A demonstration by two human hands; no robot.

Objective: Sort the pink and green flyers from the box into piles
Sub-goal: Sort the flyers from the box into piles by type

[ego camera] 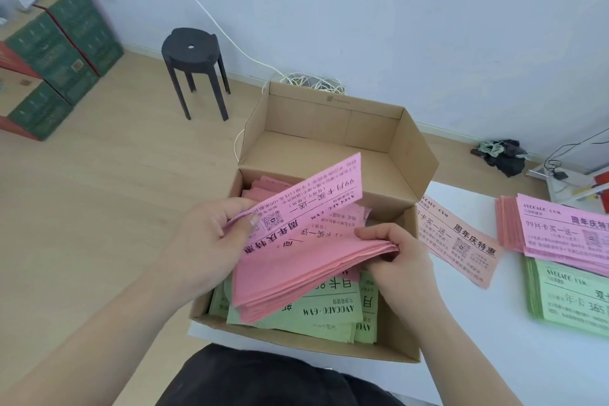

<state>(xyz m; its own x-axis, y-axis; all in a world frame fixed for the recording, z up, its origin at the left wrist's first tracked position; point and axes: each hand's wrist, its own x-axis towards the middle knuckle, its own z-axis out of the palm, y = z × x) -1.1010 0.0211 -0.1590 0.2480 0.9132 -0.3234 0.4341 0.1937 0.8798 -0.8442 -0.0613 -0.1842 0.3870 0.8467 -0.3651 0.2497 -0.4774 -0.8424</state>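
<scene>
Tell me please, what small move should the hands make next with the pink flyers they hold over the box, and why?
Probably carry the pink bundle rightward to the pink pile on the table. The left hand pinches its top sheet, the right hand has a grip on its edge, and the bundle is already lifted above the green flyers in the box, so it looks ready to be moved.

Open brown cardboard box [389, 344] at the white table's [514, 356] near left edge, holding loose green flyers [324, 310]. Left hand [211, 234] pinches one bright pink flyer [316, 204], lifted off a salmon-pink flyer stack [296, 270] that the right hand [395, 257] grips above the box. Single salmon flyer [461, 241] just right of box. Pink pile [560, 231] and green pile [573, 300] at the right edge.
</scene>
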